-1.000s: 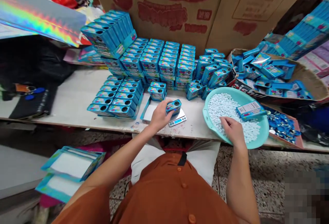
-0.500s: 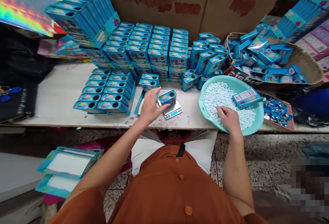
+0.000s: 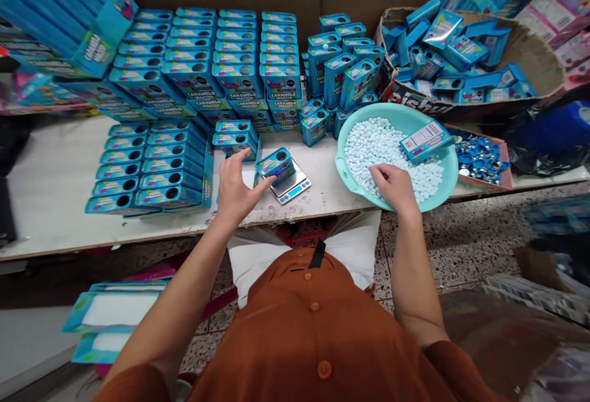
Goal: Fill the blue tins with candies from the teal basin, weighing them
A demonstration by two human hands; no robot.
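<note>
The left hand [image 3: 237, 190] is open with its fingers spread, holding nothing. Just past its thumb, a small blue tin [image 3: 275, 164] sits on a little scale [image 3: 295, 184]. The right hand [image 3: 394, 187] rests in a green bowl [image 3: 449, 171], its fingers curled down into the white candies [image 3: 373, 144]. I cannot tell if it has grabbed any. A blue box [image 3: 426, 141] lies in the bowl beyond that hand.
</note>
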